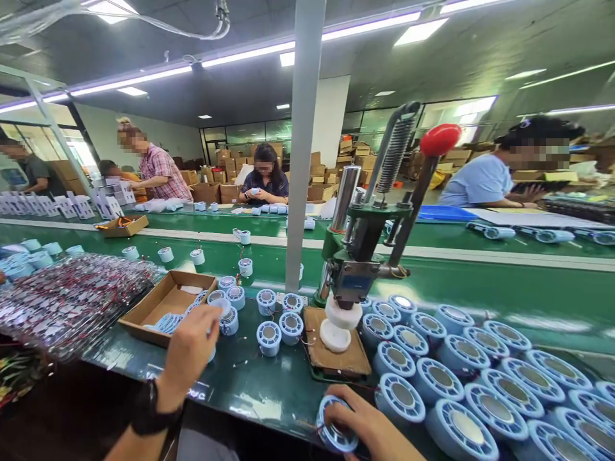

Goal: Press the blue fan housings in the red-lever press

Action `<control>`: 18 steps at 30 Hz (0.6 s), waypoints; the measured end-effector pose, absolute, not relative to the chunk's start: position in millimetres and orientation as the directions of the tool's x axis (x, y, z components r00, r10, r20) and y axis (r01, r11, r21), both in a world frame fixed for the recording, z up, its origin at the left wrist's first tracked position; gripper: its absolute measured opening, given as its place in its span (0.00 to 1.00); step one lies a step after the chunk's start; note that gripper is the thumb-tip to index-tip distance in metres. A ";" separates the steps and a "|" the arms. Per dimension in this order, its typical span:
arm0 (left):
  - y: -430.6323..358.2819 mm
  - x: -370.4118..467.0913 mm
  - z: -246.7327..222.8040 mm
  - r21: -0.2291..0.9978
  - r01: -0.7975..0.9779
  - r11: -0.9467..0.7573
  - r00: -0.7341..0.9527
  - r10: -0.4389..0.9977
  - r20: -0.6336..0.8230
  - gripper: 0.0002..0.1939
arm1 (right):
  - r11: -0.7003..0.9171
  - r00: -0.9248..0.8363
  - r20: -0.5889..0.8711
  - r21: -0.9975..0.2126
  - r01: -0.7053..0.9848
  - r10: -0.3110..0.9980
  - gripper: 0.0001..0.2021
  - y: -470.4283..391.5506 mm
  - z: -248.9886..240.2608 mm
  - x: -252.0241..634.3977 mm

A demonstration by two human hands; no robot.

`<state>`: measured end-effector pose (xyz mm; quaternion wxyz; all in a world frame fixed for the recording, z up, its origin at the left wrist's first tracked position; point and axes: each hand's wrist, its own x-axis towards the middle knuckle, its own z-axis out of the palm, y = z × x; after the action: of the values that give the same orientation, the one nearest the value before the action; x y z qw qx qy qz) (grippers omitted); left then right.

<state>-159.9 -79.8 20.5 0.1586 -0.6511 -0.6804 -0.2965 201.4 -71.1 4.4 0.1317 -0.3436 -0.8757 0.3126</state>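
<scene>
My right hand [368,419] is closed around a light-blue round housing [331,435] with a spoked rim, at the front edge of the bench. My left hand [192,342] has its fingers drawn together beside a cluster of similar blue housings [235,296]. Something pale blue shows at its fingertips, but I cannot make out what it is. Between and beyond my hands stands a green hand press [358,275] with a red-knobbed lever [439,139]. Its white round die [335,336] sits on a brown board [314,352], below a white pressing head [343,312].
Many blue housings [442,378] crowd the bench right of the press. At left, a cardboard tray [137,310] holds blue rings [168,322], beside stacked clear packs with red wires [72,298]. A grey post [302,147] rises behind. Several people work across the green conveyor [504,282].
</scene>
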 end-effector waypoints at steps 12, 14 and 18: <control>-96.4 -38.0 -66.5 0.378 0.822 -0.426 0.248 0.865 0.435 0.17 | 0.586 -0.577 0.296 -0.695 0.417 0.761 0.15 -67.3 -53.9 196.7; -94.1 -39.6 -66.0 0.431 0.834 -0.344 0.201 0.917 0.344 0.23 | 0.633 -0.503 0.422 -0.671 0.387 0.755 0.04 -67.8 -70.5 192.9; -85.7 -39.0 -66.7 0.460 0.854 -0.242 0.139 0.959 0.247 0.29 | 0.668 -0.347 0.571 -0.624 0.406 0.744 0.03 -65.7 -95.5 182.1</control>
<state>-39.0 -85.7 -66.7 -0.1048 -0.7473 -0.6066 -0.2502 182.1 -65.7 -95.5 0.4436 -0.3603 -0.7982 0.1903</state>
